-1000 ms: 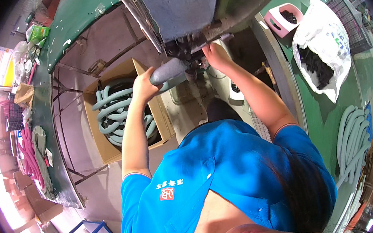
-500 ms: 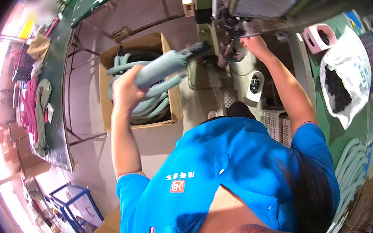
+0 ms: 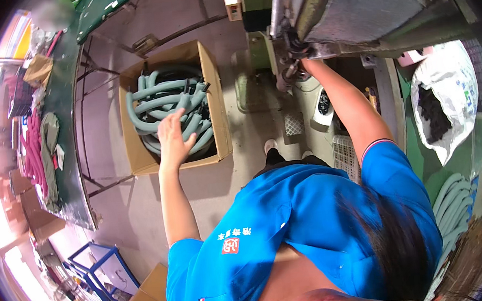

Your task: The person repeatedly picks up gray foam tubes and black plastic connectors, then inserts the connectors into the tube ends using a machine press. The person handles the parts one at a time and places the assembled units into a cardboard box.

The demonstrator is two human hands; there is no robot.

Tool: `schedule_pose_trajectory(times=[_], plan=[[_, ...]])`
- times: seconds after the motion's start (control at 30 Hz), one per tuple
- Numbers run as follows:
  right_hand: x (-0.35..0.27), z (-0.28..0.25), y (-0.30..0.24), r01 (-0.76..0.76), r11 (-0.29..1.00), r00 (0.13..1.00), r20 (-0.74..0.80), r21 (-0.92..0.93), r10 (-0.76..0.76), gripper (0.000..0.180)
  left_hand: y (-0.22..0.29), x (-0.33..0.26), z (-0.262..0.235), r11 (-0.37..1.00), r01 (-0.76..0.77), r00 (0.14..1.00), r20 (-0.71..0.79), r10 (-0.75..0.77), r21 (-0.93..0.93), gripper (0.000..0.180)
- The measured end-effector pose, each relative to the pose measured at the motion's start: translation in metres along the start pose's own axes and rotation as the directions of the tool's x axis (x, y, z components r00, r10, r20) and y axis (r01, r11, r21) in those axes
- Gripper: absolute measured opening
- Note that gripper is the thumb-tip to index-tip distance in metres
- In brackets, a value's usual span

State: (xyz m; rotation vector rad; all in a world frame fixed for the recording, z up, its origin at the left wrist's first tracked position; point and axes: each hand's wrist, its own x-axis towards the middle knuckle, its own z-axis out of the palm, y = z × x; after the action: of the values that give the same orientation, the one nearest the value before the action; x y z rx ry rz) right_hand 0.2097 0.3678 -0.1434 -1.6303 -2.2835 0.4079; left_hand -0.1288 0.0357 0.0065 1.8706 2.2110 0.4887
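Observation:
Over the front part of a cardboard box [image 3: 218,112], my left hand [image 3: 174,136] is held with its fingers apart, and nothing is in it. Several grey-green padded tubes [image 3: 144,125] lie curled and heaped inside the box, some with dark ends. My right hand [image 3: 309,67] reaches up to the dark metal mechanism [image 3: 299,49] of a machine. Its fingers are hidden among the machine parts, so what they touch cannot be made out.
A green-topped table [image 3: 71,138] stands on the left with pink and grey cloth pieces. At the right, a white sack [image 3: 456,95] holds black pieces, beside more grey-green tubes [image 3: 454,205]. A white crate [image 3: 345,155] and a white container [image 3: 323,108] sit below my right arm.
My left hand has let go of the grey-green padded tube, which it held above the box. The right hand has moved slightly left, deeper behind the machine parts.

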Motion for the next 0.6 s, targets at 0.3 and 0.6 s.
schedule_pose_trajectory(times=[0.3,0.6], plan=[[-0.01,-0.065,-0.022,0.105,0.965,0.994,0.011,0.24,-0.11,0.038,0.047,-0.007,0.02,0.993,-0.081,0.985,0.144,0.092,-0.081,0.057],[-0.052,-0.072,-0.031,0.315,0.948,0.924,0.217,0.035,-0.315,0.009,0.065,-0.026,0.023,0.987,-0.094,0.976,0.185,0.118,-0.134,0.048]])
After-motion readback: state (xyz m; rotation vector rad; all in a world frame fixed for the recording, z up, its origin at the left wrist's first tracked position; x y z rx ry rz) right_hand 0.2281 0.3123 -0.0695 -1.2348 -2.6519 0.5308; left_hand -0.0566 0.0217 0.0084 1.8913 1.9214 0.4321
